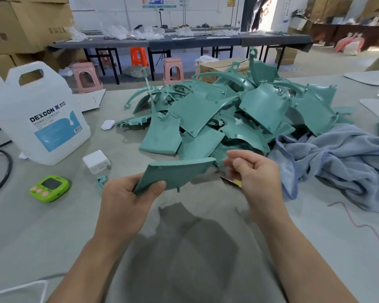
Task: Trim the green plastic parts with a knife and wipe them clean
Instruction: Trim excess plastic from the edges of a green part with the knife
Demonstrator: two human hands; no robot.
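Your left hand (127, 193) grips a green plastic part (175, 173) by its near corner, held above the table (53, 232), while your right hand (256, 171), just beside it, pinches a knife (228, 179) w/ blade under the part's right edge, pile of green parts (228, 110) beyond both hands, blue cloth (337, 154) right of your right hand.

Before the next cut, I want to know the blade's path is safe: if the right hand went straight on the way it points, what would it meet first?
Most likely the green part held by the left hand. The right hand and its blade point left at its near edge; depth is unclear.
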